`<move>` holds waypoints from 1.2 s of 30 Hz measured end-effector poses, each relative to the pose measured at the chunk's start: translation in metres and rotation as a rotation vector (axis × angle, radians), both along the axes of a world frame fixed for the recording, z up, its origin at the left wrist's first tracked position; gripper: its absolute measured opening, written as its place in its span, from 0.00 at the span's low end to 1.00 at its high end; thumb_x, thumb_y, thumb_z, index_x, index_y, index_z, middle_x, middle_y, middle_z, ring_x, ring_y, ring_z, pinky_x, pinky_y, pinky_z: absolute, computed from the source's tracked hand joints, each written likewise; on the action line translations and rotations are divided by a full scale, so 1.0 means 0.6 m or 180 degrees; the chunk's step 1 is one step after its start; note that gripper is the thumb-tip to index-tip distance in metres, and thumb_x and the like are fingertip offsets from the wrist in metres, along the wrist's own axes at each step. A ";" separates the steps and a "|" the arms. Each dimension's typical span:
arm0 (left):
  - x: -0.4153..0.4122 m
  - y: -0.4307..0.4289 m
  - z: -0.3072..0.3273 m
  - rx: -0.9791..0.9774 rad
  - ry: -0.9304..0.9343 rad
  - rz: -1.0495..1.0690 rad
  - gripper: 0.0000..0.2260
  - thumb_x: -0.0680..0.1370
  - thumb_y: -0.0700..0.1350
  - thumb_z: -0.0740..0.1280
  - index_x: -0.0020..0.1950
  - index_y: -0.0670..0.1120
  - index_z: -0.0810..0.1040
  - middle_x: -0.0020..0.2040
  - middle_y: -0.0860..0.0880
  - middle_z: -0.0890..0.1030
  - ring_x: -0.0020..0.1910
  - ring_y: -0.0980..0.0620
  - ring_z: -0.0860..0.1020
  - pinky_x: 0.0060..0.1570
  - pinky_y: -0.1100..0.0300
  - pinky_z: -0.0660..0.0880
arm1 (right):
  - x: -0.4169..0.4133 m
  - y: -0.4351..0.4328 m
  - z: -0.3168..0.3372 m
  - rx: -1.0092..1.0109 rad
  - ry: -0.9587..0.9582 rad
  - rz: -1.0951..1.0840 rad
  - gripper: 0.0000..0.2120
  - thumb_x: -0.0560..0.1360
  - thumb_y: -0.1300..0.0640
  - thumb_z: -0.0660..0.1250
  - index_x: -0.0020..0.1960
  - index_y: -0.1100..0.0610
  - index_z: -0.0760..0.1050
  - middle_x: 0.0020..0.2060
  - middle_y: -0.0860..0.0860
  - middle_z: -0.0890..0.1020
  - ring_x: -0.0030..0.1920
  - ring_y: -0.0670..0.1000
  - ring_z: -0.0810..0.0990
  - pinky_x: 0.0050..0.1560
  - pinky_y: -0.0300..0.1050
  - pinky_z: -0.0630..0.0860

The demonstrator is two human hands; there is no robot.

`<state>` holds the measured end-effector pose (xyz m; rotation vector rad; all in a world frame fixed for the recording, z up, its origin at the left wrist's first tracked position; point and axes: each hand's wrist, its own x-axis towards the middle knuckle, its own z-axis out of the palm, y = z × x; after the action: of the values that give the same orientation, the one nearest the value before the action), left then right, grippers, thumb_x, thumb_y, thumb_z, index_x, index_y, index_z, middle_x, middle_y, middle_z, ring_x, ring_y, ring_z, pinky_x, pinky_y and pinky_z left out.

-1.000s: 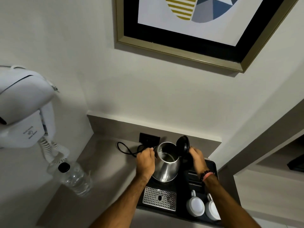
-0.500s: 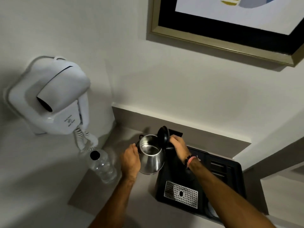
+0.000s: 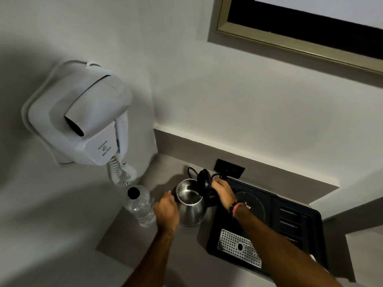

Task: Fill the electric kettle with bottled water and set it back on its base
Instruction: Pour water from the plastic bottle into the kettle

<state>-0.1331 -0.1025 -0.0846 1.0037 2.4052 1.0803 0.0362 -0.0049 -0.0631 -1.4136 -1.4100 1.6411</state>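
A steel electric kettle [image 3: 191, 214] stands on the grey counter [image 3: 186, 249], just left of the black tray, with its black lid [image 3: 204, 182] flipped up and the inside showing. My left hand [image 3: 166, 211] presses against the kettle's left side. My right hand [image 3: 222, 191] is wrapped around the handle behind the lid. A clear water bottle [image 3: 141, 206] with a black cap stands upright left of the kettle, close to my left hand. The kettle's round black base [image 3: 251, 204] lies bare on the tray, to the right of the kettle.
The black tray [image 3: 290, 235] holds a perforated metal drip grid [image 3: 238, 247] at its front. A black cord runs to a wall socket [image 3: 229, 168] behind the kettle. A white wall hair dryer [image 3: 83, 121] hangs at the left, and a framed picture [image 3: 290, 38] hangs above.
Both hands have carried the kettle left, off its base on the tray and down onto the counter beside the bottle. My view has swung left.
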 end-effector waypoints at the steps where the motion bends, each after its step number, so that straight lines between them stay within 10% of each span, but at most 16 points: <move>1: 0.000 0.000 -0.001 0.0008 -0.0025 0.0017 0.17 0.84 0.44 0.56 0.46 0.37 0.81 0.37 0.40 0.82 0.35 0.48 0.77 0.37 0.58 0.69 | 0.001 0.000 -0.001 0.0000 -0.0013 0.0030 0.17 0.68 0.44 0.66 0.42 0.58 0.74 0.39 0.55 0.78 0.42 0.53 0.78 0.40 0.41 0.77; 7: 0.006 -0.013 0.021 -0.0058 -0.0048 -0.0136 0.20 0.84 0.50 0.53 0.51 0.39 0.79 0.42 0.40 0.83 0.43 0.41 0.82 0.41 0.52 0.76 | 0.005 0.005 0.003 0.0435 -0.0601 0.0567 0.21 0.75 0.42 0.60 0.60 0.53 0.79 0.58 0.53 0.82 0.61 0.54 0.78 0.64 0.51 0.72; 11: 0.006 -0.047 0.060 0.0301 0.0846 -0.0538 0.11 0.82 0.44 0.62 0.56 0.39 0.81 0.48 0.41 0.84 0.44 0.41 0.82 0.41 0.50 0.79 | 0.017 0.025 0.001 0.1184 -0.2093 0.1165 0.28 0.81 0.44 0.55 0.79 0.45 0.55 0.80 0.52 0.57 0.80 0.56 0.49 0.77 0.61 0.50; 16: -0.041 -0.088 0.091 0.0931 0.2238 -0.0302 0.07 0.80 0.43 0.65 0.48 0.42 0.80 0.43 0.43 0.79 0.42 0.42 0.75 0.46 0.54 0.68 | 0.023 0.030 0.006 0.1755 -0.2683 0.1507 0.32 0.78 0.40 0.47 0.79 0.39 0.41 0.81 0.53 0.43 0.79 0.55 0.34 0.78 0.60 0.37; 22: -0.107 -0.103 0.108 0.0774 0.1636 0.0139 0.20 0.76 0.48 0.68 0.64 0.38 0.78 0.56 0.36 0.78 0.55 0.38 0.76 0.55 0.46 0.74 | 0.021 0.027 0.012 0.1579 -0.2847 0.1625 0.34 0.73 0.36 0.40 0.79 0.38 0.40 0.81 0.55 0.43 0.79 0.56 0.35 0.77 0.62 0.36; 32: -0.141 -0.104 0.111 0.0900 0.0660 0.0325 0.14 0.71 0.54 0.76 0.50 0.47 0.81 0.47 0.50 0.82 0.47 0.49 0.79 0.48 0.57 0.74 | 0.023 0.026 0.012 0.1380 -0.2939 0.1624 0.33 0.75 0.33 0.40 0.79 0.37 0.41 0.81 0.55 0.47 0.80 0.56 0.38 0.77 0.61 0.38; 36: -0.128 -0.108 0.110 0.1281 0.1339 0.0448 0.15 0.71 0.52 0.77 0.52 0.45 0.82 0.47 0.45 0.78 0.50 0.44 0.75 0.51 0.57 0.70 | 0.023 0.026 0.014 0.1356 -0.2929 0.1614 0.34 0.74 0.32 0.40 0.79 0.37 0.41 0.81 0.55 0.47 0.80 0.56 0.38 0.77 0.61 0.37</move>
<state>-0.2098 -0.1675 -0.0184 1.3169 2.6758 1.5863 0.0502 0.0108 -0.0548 -1.7000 -2.6124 0.7917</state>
